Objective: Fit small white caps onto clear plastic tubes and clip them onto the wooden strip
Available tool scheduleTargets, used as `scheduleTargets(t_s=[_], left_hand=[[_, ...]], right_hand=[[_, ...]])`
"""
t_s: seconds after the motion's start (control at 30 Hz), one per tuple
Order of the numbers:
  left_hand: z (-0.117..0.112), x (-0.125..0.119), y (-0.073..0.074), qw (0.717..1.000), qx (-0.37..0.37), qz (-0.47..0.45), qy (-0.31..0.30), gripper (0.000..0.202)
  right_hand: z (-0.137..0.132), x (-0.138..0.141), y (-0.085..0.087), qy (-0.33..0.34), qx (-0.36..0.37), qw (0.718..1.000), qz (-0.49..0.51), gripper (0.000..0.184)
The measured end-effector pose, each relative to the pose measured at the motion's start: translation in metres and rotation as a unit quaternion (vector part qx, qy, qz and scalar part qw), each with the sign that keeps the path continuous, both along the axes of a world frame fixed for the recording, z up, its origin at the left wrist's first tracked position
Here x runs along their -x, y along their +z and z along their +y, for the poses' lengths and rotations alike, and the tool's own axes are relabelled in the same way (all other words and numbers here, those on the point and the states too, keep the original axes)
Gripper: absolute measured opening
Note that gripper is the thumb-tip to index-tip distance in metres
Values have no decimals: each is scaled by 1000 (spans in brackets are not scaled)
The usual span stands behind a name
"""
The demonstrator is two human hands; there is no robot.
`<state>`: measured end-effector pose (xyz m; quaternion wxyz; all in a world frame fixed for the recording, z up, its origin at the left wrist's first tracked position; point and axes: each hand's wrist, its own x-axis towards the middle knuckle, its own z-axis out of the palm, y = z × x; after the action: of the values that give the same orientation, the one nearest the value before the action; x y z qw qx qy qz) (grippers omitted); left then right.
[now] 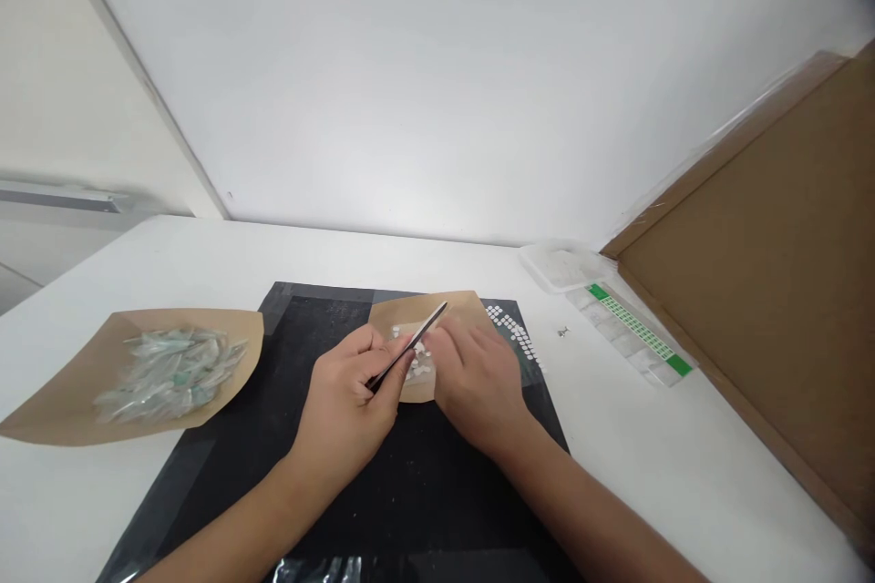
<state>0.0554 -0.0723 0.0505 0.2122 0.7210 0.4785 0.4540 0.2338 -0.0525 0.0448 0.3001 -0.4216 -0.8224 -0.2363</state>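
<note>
My left hand (352, 396) is closed around a thin, flat, dark strip with a pale edge (410, 346), tilted up to the right. It is seen almost edge-on, so its exact kind does not show. Close by, on the right, my right hand (478, 378) has bent fingers pinched together near the strip. The fingertips are blurred, and anything between them is hidden. Beneath both hands lies a brown paper sheet (459, 302) with small white pieces (418, 369) on it, partly covered by the hands.
A black mat (410, 492) lies on the white table (321, 246). On the left, brown paper (61, 392) bears a heap of clear plastic pieces (174, 373). White dots (516, 332), small metal bits (562, 332), a green-labelled clear strip (639, 332), a plastic tray (564, 266) and cardboard (758, 273) are right.
</note>
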Motion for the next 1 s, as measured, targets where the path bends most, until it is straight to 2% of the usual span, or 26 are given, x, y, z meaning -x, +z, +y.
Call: scheduleTargets(t_s=[0.07,0.2,0.33,0.47,0.6,0.7,0.83,1.0], left_hand=[[0,0,1,1000,-2,-3,-1,30],[-1,-1,5,1000,-6,-6,6,31],[-2,-1,5,1000,-1,-6,4,27],[-1,-1,2,1000,8,-12,2,31],[-1,0,4,1000,10,-16,0,27],[-3,1,10,999,18,-32,-1,30],[-5,1,15,998,38,-47,-9,34],[-3,1,8,997,60,-50,-3,20]], right_hand=[[-1,1,0,11,5,1000,-1,26],[1,0,-1,-24,-9,998,56,24],[4,-1,-1,9,12,998,54,23],[5,-1,-2,-28,0,997,74,23],[6,1,-4,19,21,998,59,24],[6,-2,-1,-12,16,994,108,22],[4,-8,7,-4,54,987,154,22],[1,-16,12,20,103,970,220,20]])
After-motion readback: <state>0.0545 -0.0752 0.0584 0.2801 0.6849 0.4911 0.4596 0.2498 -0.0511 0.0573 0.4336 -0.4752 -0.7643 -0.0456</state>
